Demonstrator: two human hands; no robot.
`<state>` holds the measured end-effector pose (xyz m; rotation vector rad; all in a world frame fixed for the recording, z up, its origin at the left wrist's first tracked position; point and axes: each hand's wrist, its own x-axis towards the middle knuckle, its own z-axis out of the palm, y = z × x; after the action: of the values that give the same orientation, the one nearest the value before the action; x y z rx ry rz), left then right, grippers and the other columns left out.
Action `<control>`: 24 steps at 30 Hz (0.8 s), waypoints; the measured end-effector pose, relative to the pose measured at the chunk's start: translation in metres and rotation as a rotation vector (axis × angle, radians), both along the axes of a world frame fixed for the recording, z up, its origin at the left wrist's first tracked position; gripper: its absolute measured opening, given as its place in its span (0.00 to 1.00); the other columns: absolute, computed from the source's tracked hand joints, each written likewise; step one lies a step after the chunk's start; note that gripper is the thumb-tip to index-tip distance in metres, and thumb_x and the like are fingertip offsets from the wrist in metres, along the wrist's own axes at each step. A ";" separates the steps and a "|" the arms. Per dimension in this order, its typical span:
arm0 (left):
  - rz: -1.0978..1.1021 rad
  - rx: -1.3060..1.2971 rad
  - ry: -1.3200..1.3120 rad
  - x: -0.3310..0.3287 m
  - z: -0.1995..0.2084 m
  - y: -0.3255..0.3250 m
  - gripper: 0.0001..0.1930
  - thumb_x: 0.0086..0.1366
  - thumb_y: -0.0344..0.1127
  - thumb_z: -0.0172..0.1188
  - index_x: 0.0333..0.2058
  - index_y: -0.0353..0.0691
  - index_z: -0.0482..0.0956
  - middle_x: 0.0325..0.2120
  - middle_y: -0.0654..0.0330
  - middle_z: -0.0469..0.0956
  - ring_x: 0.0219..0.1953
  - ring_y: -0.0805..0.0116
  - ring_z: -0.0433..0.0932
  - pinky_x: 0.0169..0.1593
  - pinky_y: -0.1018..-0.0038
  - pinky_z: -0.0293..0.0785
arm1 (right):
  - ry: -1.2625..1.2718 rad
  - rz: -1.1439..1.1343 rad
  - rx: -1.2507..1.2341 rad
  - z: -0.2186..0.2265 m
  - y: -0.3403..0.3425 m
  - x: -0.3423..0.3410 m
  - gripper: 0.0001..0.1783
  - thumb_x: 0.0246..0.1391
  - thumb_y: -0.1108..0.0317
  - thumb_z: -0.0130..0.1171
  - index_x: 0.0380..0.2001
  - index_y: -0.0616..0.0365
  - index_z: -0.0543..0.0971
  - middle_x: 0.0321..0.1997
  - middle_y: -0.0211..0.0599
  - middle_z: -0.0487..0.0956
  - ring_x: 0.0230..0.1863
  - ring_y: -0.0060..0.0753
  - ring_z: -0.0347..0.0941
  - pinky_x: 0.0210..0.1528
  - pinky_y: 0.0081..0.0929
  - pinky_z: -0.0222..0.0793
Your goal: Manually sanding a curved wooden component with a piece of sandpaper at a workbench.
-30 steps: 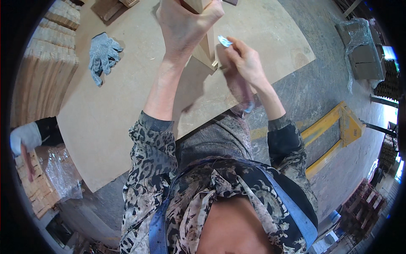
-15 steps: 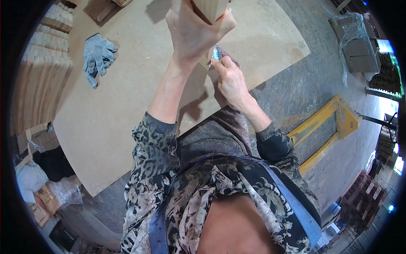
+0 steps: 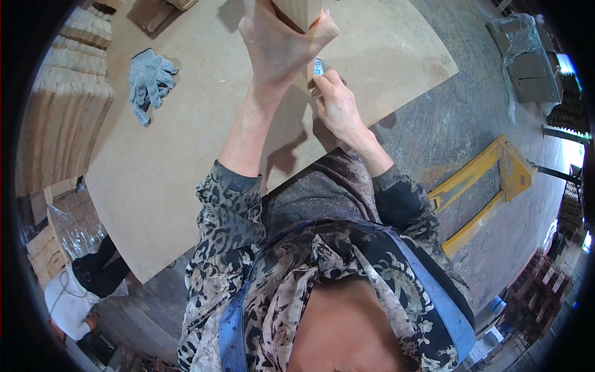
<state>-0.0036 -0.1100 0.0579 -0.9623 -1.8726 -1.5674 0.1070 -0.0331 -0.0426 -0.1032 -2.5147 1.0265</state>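
My left hand (image 3: 279, 43) is wrapped round a pale wooden piece (image 3: 300, 13) at the top of the view, thumb on its right side. The wood's lower end shows below that hand. Closed beside this end, my right hand (image 3: 338, 105) holds a small object with a blue-and-white label (image 3: 318, 67). Fingers cover most of that object, so its kind cannot be made out. Both hands are above a broad tan board (image 3: 186, 155). A grey knit glove (image 3: 149, 84) lies on the board, to the left of my left forearm.
Stacked wooden pieces (image 3: 68, 124) stand along the left edge. Another person in a white top (image 3: 67, 304) is at lower left. On the right are a yellow pallet jack (image 3: 514, 170) and a plastic-wrapped box (image 3: 536, 77). A dark brown piece (image 3: 149, 15) lies at the board's far left.
My right hand has shifted slightly up and left, and the labelled object has turned a little. At lower left, the person in white has come further into sight. My left hand keeps its grip.
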 end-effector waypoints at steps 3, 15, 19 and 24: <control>0.004 -0.041 -0.001 0.001 0.003 0.000 0.35 0.42 0.34 0.65 0.49 0.35 0.59 0.29 0.57 0.67 0.27 0.64 0.72 0.28 0.70 0.70 | -0.050 -0.060 0.174 -0.004 -0.007 0.017 0.18 0.41 0.80 0.50 0.40 0.63 0.73 0.34 0.48 0.68 0.34 0.50 0.69 0.35 0.40 0.68; 0.002 0.020 0.169 -0.017 -0.002 0.015 0.29 0.43 0.31 0.63 0.44 0.34 0.61 0.26 0.58 0.68 0.24 0.68 0.72 0.27 0.71 0.71 | 0.040 -0.189 0.210 -0.006 -0.022 0.022 0.18 0.41 0.81 0.51 0.40 0.63 0.74 0.32 0.47 0.68 0.33 0.48 0.69 0.33 0.39 0.68; 0.062 -0.013 0.187 -0.018 0.006 0.017 0.29 0.45 0.35 0.67 0.43 0.32 0.62 0.28 0.56 0.70 0.26 0.67 0.73 0.29 0.72 0.72 | -0.004 -0.123 0.079 -0.005 -0.006 0.039 0.19 0.42 0.81 0.50 0.42 0.61 0.75 0.32 0.47 0.69 0.33 0.49 0.70 0.33 0.39 0.69; 0.178 -0.017 -0.208 -0.017 0.029 0.011 0.33 0.45 0.45 0.72 0.41 0.31 0.64 0.30 0.55 0.72 0.29 0.65 0.75 0.32 0.72 0.73 | 0.063 -0.201 0.131 0.017 0.009 0.001 0.23 0.40 0.82 0.48 0.45 0.61 0.73 0.35 0.45 0.70 0.37 0.47 0.70 0.38 0.37 0.68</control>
<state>-0.0206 -0.0992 0.0868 -0.6388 -2.0533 -1.5955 0.1079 -0.0244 -0.0257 -0.2740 -2.4483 0.7721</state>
